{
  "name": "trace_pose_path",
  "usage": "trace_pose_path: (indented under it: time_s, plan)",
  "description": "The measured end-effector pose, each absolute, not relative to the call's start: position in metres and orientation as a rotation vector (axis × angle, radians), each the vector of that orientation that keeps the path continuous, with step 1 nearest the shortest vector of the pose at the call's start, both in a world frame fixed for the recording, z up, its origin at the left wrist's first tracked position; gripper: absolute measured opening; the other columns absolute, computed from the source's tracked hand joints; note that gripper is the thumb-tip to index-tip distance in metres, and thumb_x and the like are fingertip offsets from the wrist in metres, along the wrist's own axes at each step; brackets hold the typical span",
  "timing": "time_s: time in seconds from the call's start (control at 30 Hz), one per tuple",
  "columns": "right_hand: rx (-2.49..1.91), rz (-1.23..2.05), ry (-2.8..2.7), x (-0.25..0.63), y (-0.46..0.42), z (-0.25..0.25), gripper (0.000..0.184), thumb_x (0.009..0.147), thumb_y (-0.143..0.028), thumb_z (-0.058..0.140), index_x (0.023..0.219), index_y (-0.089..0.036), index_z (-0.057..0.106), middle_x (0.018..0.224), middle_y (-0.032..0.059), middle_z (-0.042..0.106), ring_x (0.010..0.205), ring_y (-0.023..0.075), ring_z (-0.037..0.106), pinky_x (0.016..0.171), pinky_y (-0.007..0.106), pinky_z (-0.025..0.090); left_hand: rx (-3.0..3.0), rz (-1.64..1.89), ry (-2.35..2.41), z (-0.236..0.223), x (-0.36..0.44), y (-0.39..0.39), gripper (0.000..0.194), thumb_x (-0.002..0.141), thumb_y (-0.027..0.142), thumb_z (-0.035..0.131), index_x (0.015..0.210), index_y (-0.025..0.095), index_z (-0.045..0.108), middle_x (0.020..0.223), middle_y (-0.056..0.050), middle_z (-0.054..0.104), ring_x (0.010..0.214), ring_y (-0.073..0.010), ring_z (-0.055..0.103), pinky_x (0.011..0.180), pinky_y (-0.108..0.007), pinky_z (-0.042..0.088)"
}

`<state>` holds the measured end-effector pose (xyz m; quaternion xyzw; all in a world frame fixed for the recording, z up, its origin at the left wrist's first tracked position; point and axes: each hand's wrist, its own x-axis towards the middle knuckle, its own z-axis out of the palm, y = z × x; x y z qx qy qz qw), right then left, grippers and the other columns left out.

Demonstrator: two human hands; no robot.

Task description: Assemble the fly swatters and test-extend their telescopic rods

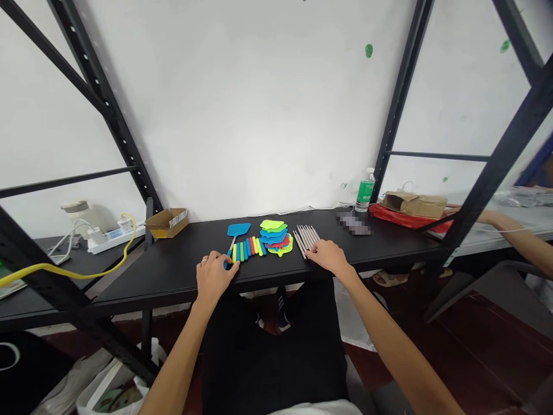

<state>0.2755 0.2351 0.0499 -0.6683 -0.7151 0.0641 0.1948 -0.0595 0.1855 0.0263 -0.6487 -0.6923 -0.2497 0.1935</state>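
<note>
Your left hand (215, 274) has thumb and fingers closed about the handle end of the blue swatter (238, 230), whose head points away from you, while your right fingertips (311, 252) touch the near ends of the metal rods (306, 237), though whether they grip one you cannot tell. Just right of the swatter comes the row of coloured handles (249, 249), then the stacked swatter heads (273, 226), between your hands.
</note>
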Motion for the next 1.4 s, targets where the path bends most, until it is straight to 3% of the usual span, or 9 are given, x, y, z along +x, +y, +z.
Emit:
trace_pose_path:
  time_s: [0.2,0.33,0.47,0.67,0.8,1.0,1.13,1.3,1.4]
  plan:
    - [-1.886,0.16,-2.023,0.273,0.232,0.05,0.02,0.074,-0.039,0.063,0.076,-0.022,0.071,0.084,0.0107,0.07,0.078,0.026,0.065,0.065,0.03,0.039,-1.832,-0.691,-1.978,0.03,-0.06,0.184,0.03,0.086,0.044,0.055,0.081,0.021,0.073,0.098,-0.01,0.063,0.095,-0.0304,0.058,0.073,-0.037,0.041]
    - [-1.801,0.236,-2.017,0.273,0.236,0.048,0.019,0.071,-0.032,0.061,0.057,-0.02,0.062,0.064,0.0082,0.063,0.064,0.0213,0.06,0.057,0.028,0.033,-1.815,-0.705,-1.99,0.033,-0.058,0.183,0.028,0.085,0.042,0.055,0.079,0.021,0.073,0.096,-0.011,0.064,0.093,-0.0308,0.058,0.072,-0.037,0.042]
    - [-1.556,0.617,-1.897,0.279,0.245,0.044,0.032,0.074,-0.03,0.058,0.046,-0.019,0.047,0.045,0.0006,0.045,0.044,0.0112,0.04,0.047,0.026,0.024,-1.74,-0.757,-2.008,0.037,-0.057,0.181,0.028,0.084,0.04,0.054,0.077,0.02,0.072,0.096,-0.011,0.065,0.092,-0.0312,0.059,0.073,-0.038,0.043]
    - [-1.069,1.372,-1.368,0.286,0.25,0.049,0.027,0.074,-0.04,0.069,0.069,-0.017,0.056,0.048,-0.009,0.03,0.042,0.0043,0.017,0.041,0.022,0.009,-1.61,-0.91,-2.062,0.048,-0.066,0.18,0.027,0.082,0.041,0.054,0.078,0.021,0.071,0.097,-0.011,0.068,0.09,-0.0321,0.06,0.071,-0.038,0.043]
    - [-0.818,1.495,-1.162,0.284,0.244,0.058,0.031,0.071,-0.039,0.075,0.072,-0.017,0.055,0.056,-0.0061,0.041,0.044,0.0042,0.029,0.039,0.019,0.017,-1.622,-1.145,-2.112,0.052,-0.073,0.181,0.025,0.08,0.041,0.055,0.078,0.021,0.071,0.094,-0.009,0.07,0.087,-0.0291,0.063,0.069,-0.034,0.043]
    - [-0.769,1.461,-1.077,0.282,0.244,0.059,0.026,0.068,-0.034,0.076,0.077,-0.014,0.062,0.075,0.0027,0.062,0.05,0.0061,0.048,0.038,0.018,0.027,-1.796,-1.603,-2.067,0.055,-0.063,0.183,0.015,0.075,0.033,0.058,0.076,0.021,0.067,0.07,0.0,0.066,0.07,-0.0194,0.062,0.068,-0.027,0.044]
    - [-0.762,1.42,-1.11,0.282,0.248,0.052,0.023,0.068,-0.032,0.075,0.075,-0.015,0.061,0.08,0.0046,0.066,0.053,0.0075,0.054,0.039,0.018,0.032,-1.854,-1.852,-2.073,0.054,-0.049,0.183,0.01,0.075,0.029,0.056,0.074,0.02,0.06,0.064,0.002,0.064,0.062,-0.0162,0.059,0.06,-0.024,0.042]
    - [-0.902,1.295,-1.109,0.283,0.254,0.045,0.034,0.065,-0.029,0.076,0.093,-0.02,0.059,0.081,0.0039,0.07,0.05,0.0086,0.055,0.038,0.017,0.032,-1.959,-2.167,-2.024,0.047,-0.042,0.184,0.006,0.076,0.026,0.053,0.076,0.02,0.055,0.061,0.0,0.066,0.059,-0.0157,0.061,0.057,-0.022,0.043]
    - [-0.939,1.279,-1.142,0.284,0.256,0.043,0.034,0.067,-0.034,0.076,0.093,-0.021,0.059,0.081,0.005,0.071,0.051,0.01,0.058,0.038,0.017,0.034,-1.978,-2.27,-2.016,0.044,-0.04,0.185,0.009,0.079,0.029,0.053,0.078,0.02,0.054,0.059,0.0,0.065,0.053,-0.0152,0.06,0.052,-0.021,0.041]
